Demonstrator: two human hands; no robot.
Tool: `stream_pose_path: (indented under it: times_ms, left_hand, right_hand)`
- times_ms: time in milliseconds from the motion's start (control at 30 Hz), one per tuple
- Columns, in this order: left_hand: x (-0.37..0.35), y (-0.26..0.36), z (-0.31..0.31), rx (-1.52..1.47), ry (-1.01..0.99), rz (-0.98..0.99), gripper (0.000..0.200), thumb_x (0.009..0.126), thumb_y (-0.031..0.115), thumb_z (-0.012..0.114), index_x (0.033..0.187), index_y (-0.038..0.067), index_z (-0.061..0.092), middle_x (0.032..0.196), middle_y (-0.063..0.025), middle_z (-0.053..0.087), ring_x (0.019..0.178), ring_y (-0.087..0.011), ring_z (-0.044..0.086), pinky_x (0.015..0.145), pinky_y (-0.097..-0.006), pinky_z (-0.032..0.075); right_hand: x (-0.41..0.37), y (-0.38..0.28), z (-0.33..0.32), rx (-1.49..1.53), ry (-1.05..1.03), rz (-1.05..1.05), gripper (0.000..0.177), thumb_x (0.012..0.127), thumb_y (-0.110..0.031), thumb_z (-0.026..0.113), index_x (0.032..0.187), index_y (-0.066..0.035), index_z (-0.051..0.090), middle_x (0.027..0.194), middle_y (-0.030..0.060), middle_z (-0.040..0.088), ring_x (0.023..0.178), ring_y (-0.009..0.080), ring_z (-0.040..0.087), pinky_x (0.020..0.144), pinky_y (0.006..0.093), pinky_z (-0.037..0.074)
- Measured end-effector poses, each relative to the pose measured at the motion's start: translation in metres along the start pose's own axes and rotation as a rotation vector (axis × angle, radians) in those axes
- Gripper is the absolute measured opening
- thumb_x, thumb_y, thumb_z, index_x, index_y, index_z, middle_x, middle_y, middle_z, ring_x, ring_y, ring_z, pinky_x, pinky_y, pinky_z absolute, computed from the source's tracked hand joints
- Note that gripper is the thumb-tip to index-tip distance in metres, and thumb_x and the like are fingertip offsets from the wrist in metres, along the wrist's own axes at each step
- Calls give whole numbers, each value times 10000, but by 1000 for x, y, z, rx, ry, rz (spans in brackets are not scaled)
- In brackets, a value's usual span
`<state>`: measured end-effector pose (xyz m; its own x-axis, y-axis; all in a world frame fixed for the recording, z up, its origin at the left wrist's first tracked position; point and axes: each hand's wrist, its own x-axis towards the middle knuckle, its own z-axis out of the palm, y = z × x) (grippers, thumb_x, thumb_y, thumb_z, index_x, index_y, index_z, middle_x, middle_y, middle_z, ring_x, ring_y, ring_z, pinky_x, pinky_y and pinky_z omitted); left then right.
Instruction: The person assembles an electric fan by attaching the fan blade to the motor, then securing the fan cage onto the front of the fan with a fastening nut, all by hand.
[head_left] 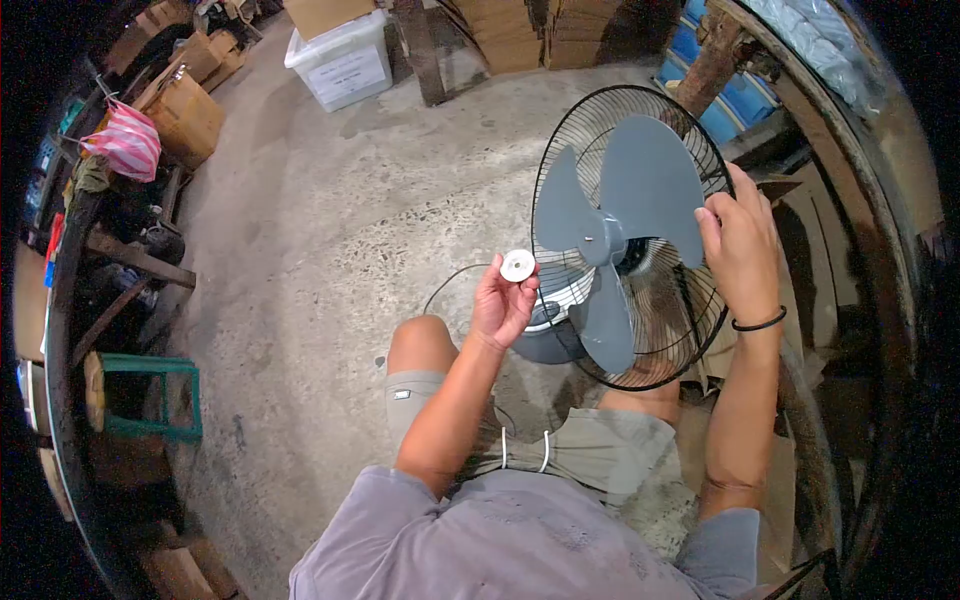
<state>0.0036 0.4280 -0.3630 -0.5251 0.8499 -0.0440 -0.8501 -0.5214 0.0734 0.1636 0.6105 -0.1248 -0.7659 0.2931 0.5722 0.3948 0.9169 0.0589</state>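
Fan blade [640,180]: grey, three-winged, centre right of the frame, in front of the black wire guard [640,100].
Left hand [505,300]: I saw it pinch a white round cap [517,266] in its fingertips, just left of the hub.
Right hand [742,245]: thumb lay on a blade tip at the guard's right rim; I could not tell whether it gripped blade or wire.
Surroundings: concrete floor [330,250]; white bin [345,62] at top; green stool [150,395] lower left.
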Motion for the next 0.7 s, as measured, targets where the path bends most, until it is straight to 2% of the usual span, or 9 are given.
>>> stream_pose_path:
  times_ms: [100,133,167,367,467,533,700]
  left_hand:
    - [1,0,2,-1,-12,-55,348,920,366,540,1038,42,589,966,-177,619,743,-239,624,645,-284,585]
    - [2,-2,3,-43,-84,-65,406,954,359,478,1079,-19,559,969,-196,644,777,-253,671,643,-291,600]
    - [2,-2,3,-44,-85,-70,406,954,359,478,1079,-19,559,969,-196,644,777,-253,671,643,-291,600]
    - [3,1,7,17,-3,-51,400,951,333,492,1108,-30,547,1026,-210,632,799,-262,670,680,-304,600]
    - [3,1,10,3,-43,-47,354,937,270,528,1134,-23,538,1093,-222,606,869,-281,660,739,-318,593]
    - [4,-2,15,68,32,27,310,893,199,585,1125,-1,538,1114,-209,597,894,-280,636,793,-298,579]
    - [7,-8,10,-47,9,46,308,883,124,569,1151,-24,525,1135,-219,586,941,-286,629,829,-306,570]
  right_hand:
    - [-1,-1,-2,28,-12,33,128,797,-108,616,807,14,578,1253,213,503,1014,399,507,890,451,403]
    - [-2,1,0,30,5,21,130,798,-112,618,808,11,578,1255,210,503,1010,398,508,885,451,405]
    - [-3,2,1,33,21,9,132,799,-117,619,809,8,579,1256,206,503,1006,397,509,880,451,408]
    - [-3,-1,1,31,-7,35,136,804,-122,617,812,7,576,1268,207,496,1016,393,508,884,453,411]
    - [-3,-4,1,25,-9,44,131,804,-117,616,817,8,577,1273,210,492,1019,394,507,891,453,408]
    - [-3,-5,2,22,-4,36,129,803,-113,615,821,9,579,1275,211,491,1020,395,506,893,453,407]
    - [-3,-7,0,14,-24,41,119,798,-95,614,822,15,576,1277,220,486,1049,395,498,916,449,400]
